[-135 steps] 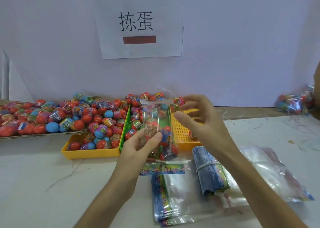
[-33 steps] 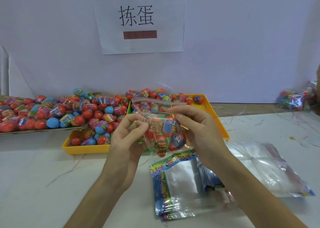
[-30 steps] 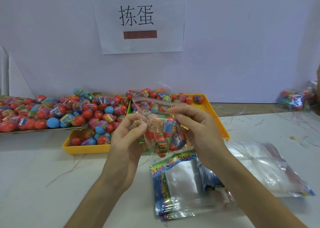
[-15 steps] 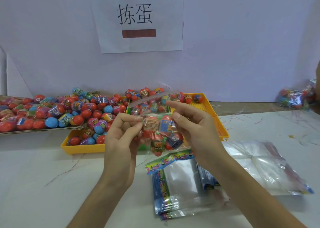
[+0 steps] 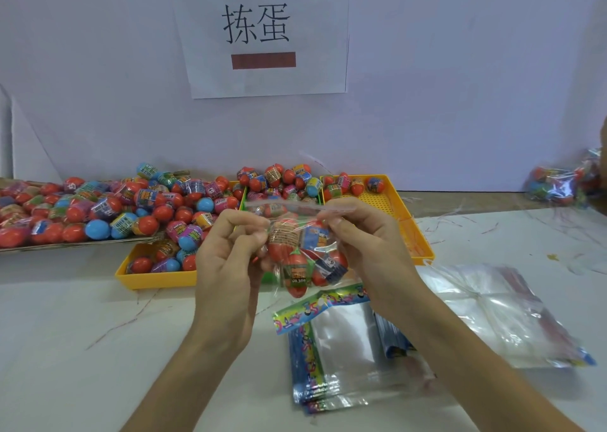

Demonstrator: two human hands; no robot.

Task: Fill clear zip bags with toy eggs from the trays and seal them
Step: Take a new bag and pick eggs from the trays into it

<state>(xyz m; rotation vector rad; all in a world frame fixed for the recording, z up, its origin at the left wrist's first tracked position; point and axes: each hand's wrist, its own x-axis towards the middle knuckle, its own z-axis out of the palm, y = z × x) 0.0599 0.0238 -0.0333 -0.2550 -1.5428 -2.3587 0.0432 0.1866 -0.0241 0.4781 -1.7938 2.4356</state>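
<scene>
Fingers of left hand (image 5: pixel 230 261) and right hand (image 5: pixel 368 244) pinch the egg-filled zip bag (image 5: pixel 303 256) near its top — wall sign (image 5: pixel 262 80) reads 拣蛋.

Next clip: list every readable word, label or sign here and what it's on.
"拣蛋": black characters on the white paper sheet on the wall.
Labels on the toy eggs, in the trays and in the zip bag: too blurred to read.
Coloured strips on the empty bags: too small to read.
</scene>
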